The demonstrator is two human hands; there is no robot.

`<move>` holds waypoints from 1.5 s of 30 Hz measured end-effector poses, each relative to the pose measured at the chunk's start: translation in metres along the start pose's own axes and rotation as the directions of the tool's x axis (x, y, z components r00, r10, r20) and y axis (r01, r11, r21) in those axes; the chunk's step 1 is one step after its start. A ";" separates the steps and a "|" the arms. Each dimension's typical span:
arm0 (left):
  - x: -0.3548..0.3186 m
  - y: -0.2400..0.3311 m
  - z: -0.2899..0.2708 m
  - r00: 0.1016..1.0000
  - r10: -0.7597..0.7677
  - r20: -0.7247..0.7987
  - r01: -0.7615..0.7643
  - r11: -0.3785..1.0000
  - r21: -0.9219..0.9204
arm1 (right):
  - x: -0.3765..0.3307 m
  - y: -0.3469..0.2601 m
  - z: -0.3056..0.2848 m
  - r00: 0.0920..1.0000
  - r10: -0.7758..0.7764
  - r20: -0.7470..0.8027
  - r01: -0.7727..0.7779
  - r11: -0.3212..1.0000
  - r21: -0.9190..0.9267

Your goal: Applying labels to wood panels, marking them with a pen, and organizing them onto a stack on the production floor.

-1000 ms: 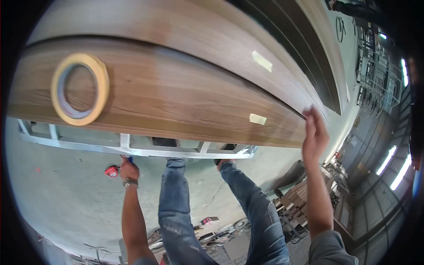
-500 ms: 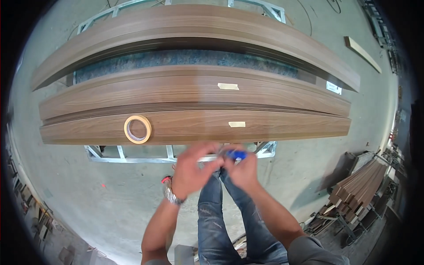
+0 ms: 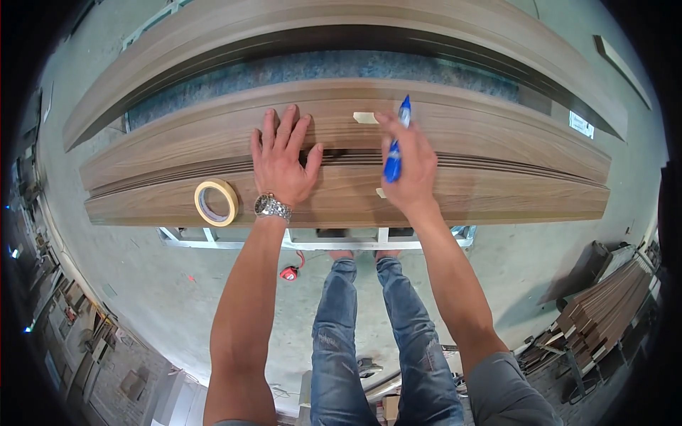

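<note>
My left hand [image 3: 283,167] lies flat with fingers spread across the wood-look panels, its palm over the grooved seam between the middle panel [image 3: 192,138] and the near panel [image 3: 142,204]. A blue marker [image 3: 393,163] is gripped in my right hand [image 3: 415,160], one blue end pointing up past the fingers. My right fingertips are beside a cream strip of tape [image 3: 366,118] on the middle panel. A second tape strip [image 3: 381,192] on the near panel is mostly covered by that hand. Left of my left wrist, a roll of masking tape [image 3: 227,216] rests on the near panel.
A third curved-looking panel [image 3: 341,15] lies at the back, beyond a blue mottled strip [image 3: 284,78]. Under the panels runs a metal frame [image 3: 348,242]. A red tape measure [image 3: 288,273] is on the floor. Brown boards [image 3: 604,312] are stacked at the right.
My hands were together in front of the near panel with the blue marker. They have come apart and moved forward: the left now presses flat, the right carries the marker to the tape strip.
</note>
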State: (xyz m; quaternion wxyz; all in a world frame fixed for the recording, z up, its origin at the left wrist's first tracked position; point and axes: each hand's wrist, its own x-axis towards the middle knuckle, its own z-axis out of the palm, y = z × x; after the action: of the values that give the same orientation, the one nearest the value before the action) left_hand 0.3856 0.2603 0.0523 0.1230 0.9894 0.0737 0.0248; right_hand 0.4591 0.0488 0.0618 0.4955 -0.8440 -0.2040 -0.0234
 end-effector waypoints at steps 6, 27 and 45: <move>0.002 0.000 -0.002 1.000 -0.010 0.023 0.011 1.000 -0.021 | -0.016 -0.005 0.010 0.949 0.012 0.314 0.113 0.919 -0.377; 0.003 -0.002 0.001 0.999 -0.021 0.044 0.022 1.000 -0.023 | 0.002 -0.004 0.027 0.791 0.606 -0.082 -0.523 0.740 0.422; 0.003 -0.004 0.000 0.999 -0.032 0.044 0.034 0.999 -0.039 | 0.005 -0.007 0.039 0.875 0.465 -0.131 -0.453 0.884 0.111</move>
State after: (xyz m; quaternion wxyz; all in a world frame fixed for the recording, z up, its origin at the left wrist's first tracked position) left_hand 0.3877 0.2647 0.0510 0.1445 0.9857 0.0868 0.0030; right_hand 0.4553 0.0865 0.0488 0.5333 -0.8441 0.0403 0.0376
